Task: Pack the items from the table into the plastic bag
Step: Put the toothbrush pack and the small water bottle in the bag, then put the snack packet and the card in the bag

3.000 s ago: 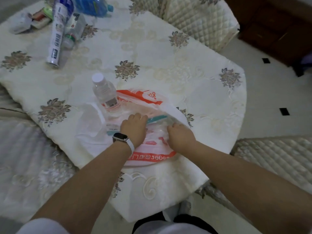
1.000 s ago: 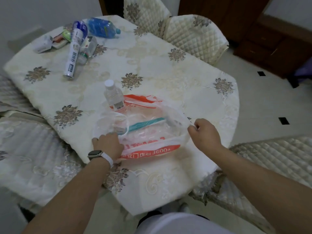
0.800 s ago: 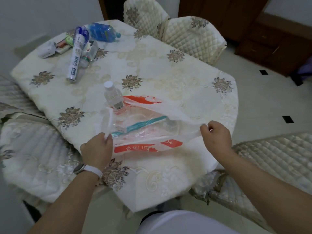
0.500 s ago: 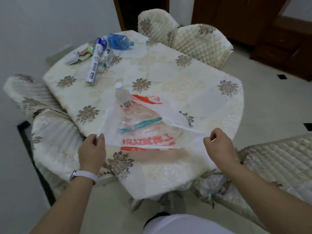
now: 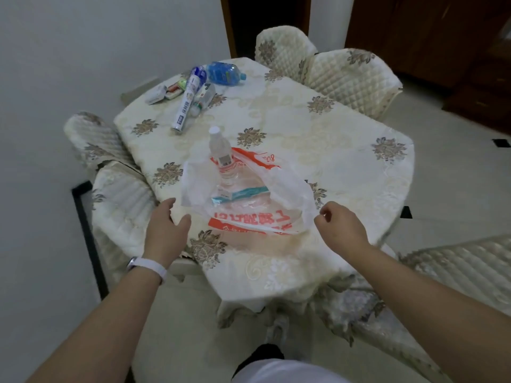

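A clear plastic bag [image 5: 287,189] with red print lies open on the table [image 5: 318,150] near its front edge. A small water bottle [image 5: 219,150] leans in the bag's far end, and a teal toothbrush [image 5: 246,192] lies inside. My left hand [image 5: 166,228] hovers at the bag's left corner with fingers straight, holding nothing. My right hand [image 5: 341,226] is at the bag's right edge, fingers loosely curled, with no film seen between them. At the table's far left lie a long white tube [image 5: 187,104], a blue bottle [image 5: 224,73], a small white bottle [image 5: 204,97] and small packets [image 5: 166,90].
Quilted chairs stand around the table: two at the back [image 5: 348,78], two on the left [image 5: 119,200], one at the right front [image 5: 456,272]. A wall is on the left, and dark wooden furniture [image 5: 442,51] stands behind.
Both hands held the bag's handles and pulled them apart half a second ago; now the left hand has let go and the bag has settled on the table. The view has pulled back.
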Demonstrator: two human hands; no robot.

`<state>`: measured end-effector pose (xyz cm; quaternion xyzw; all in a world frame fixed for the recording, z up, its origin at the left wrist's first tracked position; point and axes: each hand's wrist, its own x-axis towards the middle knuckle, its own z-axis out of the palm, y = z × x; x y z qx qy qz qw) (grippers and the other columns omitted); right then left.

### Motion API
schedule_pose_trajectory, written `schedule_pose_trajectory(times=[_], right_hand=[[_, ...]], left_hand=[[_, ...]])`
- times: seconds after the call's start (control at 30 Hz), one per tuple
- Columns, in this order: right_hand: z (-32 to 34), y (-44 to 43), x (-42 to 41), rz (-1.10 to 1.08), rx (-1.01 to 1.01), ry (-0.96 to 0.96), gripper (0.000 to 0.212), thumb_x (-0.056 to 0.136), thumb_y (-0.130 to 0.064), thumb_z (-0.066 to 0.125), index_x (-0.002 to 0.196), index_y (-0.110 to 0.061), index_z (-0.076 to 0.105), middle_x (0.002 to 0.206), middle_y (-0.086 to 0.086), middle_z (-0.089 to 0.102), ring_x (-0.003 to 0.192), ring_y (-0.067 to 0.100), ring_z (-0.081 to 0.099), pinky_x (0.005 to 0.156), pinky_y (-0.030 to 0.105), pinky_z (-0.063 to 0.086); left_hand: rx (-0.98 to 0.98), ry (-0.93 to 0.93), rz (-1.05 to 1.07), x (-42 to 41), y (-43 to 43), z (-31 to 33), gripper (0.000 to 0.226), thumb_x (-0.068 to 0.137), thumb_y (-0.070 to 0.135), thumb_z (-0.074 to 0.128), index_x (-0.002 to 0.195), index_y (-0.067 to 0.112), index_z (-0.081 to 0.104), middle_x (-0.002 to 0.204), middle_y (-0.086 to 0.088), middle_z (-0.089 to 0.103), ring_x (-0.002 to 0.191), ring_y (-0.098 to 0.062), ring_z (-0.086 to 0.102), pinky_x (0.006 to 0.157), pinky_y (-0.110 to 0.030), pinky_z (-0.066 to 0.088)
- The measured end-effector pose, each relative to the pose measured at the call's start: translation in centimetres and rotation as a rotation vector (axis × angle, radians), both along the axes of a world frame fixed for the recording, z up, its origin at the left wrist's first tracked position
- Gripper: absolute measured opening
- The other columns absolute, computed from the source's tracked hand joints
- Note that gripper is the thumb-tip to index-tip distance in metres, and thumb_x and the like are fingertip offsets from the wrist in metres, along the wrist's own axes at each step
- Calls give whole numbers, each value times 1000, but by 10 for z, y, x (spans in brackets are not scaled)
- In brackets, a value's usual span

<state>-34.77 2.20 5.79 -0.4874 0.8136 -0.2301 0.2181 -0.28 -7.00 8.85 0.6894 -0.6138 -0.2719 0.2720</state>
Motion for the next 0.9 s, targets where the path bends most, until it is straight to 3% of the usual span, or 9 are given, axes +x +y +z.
schedule_pose_trajectory(times=[0.1, 0.17, 0.3, 0.43, 0.53, 0.77, 0.9], right_hand=[[14, 0, 10, 87, -106, 43, 15, 88, -34, 48, 84, -23, 57, 87, -7, 59, 73, 15, 55, 57, 28, 39], [24, 0, 20, 162, -148, 75, 18, 91, -35, 48, 94, -23, 61, 96, -7, 60, 82, 16, 56, 64, 30, 44], [41, 2, 50, 344, -198, 179, 32, 94, -39, 51, 119, -22, 61, 119, -5, 59, 106, 20, 55, 77, 32, 44], [56, -4, 85, 544, -291, 337, 41, 92, -44, 48, 121, -19, 62, 122, -1, 61, 106, 24, 56, 81, 37, 49], [67, -14, 124, 665, -329, 409, 51, 88, -49, 38, 120, -17, 63, 125, 3, 62, 109, 26, 58, 86, 38, 51], [66, -60, 271, 881, -435, 427, 45, 86, -45, 50, 113, -13, 66, 117, 10, 65, 101, 33, 61, 79, 43, 52], [69, -90, 383, 988, -431, 437, 48, 88, -47, 48, 119, -15, 63, 124, 8, 62, 110, 30, 58, 87, 41, 50]], left_hand=[[-79, -96, -65, 0, 26, 13, 53, 91, 22, 63, 141, 12, 48, 130, -2, 53, 108, -16, 52, 95, -32, 39], [-145, -161, -134, 4, 43, 17, 48, 91, 19, 65, 136, 9, 52, 127, -7, 56, 113, -21, 52, 96, -30, 38], [-262, -362, -287, 24, 64, 25, 45, 89, 24, 65, 131, 10, 58, 133, -10, 58, 124, -27, 52, 105, -41, 42], [-382, -552, -357, 44, 69, 41, 51, 87, 39, 50, 127, 10, 63, 129, -12, 61, 118, -29, 56, 97, -44, 47], [-387, -592, -353, 71, 66, 45, 52, 88, 41, 48, 127, 10, 63, 129, -13, 60, 118, -31, 56, 97, -47, 47], [-396, -622, -251, 191, 65, 39, 45, 87, 39, 53, 121, 11, 64, 127, -15, 61, 108, -35, 61, 88, -47, 52], [-439, -710, -185, 291, 60, 36, 43, 86, 36, 54, 120, 11, 65, 126, -15, 61, 111, -35, 59, 90, -46, 48]])
